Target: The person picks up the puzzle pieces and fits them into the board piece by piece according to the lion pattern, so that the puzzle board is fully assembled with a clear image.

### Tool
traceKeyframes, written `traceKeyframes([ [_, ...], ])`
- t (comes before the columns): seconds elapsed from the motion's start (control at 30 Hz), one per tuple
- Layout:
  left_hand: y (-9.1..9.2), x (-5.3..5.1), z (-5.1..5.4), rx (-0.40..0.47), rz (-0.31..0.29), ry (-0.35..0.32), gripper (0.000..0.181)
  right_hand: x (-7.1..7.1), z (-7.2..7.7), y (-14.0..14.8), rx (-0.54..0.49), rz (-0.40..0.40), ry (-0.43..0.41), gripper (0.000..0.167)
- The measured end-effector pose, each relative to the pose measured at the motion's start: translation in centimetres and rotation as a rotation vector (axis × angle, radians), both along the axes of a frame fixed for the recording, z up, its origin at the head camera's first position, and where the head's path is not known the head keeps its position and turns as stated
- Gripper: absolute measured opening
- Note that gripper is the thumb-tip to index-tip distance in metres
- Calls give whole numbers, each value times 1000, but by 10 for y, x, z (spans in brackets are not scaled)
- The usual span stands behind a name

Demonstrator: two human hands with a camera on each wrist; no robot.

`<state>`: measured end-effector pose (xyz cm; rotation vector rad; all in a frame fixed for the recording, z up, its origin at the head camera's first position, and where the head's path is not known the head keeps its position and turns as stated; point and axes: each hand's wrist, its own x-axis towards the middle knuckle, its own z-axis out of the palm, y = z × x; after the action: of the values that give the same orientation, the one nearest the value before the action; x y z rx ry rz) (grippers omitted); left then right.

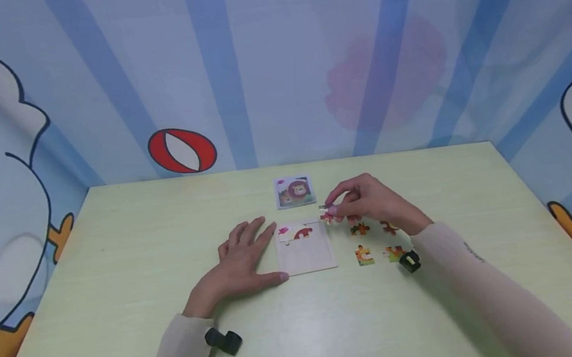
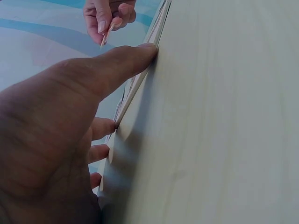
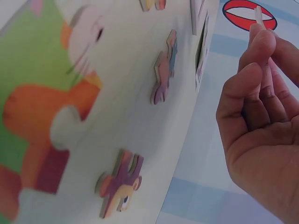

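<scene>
A shallow pale puzzle tray (image 1: 306, 259) lies on the table, with joined puzzle pieces (image 1: 300, 232) along its far left edge. My left hand (image 1: 240, 267) is spread beside the tray, thumb and fingertips touching its left side. Above the tray's far right corner, my right hand (image 1: 366, 198) pinches a jigsaw piece (image 1: 326, 216) between thumb and fingers. Seen edge-on in the left wrist view, that piece (image 2: 107, 35) is a thin sliver. Several loose jigsaw pieces (image 1: 364, 256) lie right of the tray, some partly hidden under my right hand and wrist.
A small lion picture card (image 1: 295, 191) lies behind the tray. The pale table (image 1: 162, 217) ends at a blue striped cloth backdrop (image 1: 272, 67). In the right wrist view, a loose piece (image 3: 121, 184) and another piece (image 3: 164, 70) lie flat on the table.
</scene>
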<state>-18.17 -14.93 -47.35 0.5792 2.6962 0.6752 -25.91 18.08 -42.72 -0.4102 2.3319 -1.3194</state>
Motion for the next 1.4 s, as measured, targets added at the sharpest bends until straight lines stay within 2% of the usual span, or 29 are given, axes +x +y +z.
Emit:
traceKeyframes([
  [0.6, -2, 2, 2, 3, -7, 2, 103, 2, -13, -24, 97, 27, -92, 18],
  [0.8, -2, 2, 1, 8, -11, 6, 103, 2, -16, -29, 124, 31, -82, 15],
  [1.4, -1, 1, 1, 4, -5, 6, 103, -2, -12, -44, 278, 7, -35, 11],
])
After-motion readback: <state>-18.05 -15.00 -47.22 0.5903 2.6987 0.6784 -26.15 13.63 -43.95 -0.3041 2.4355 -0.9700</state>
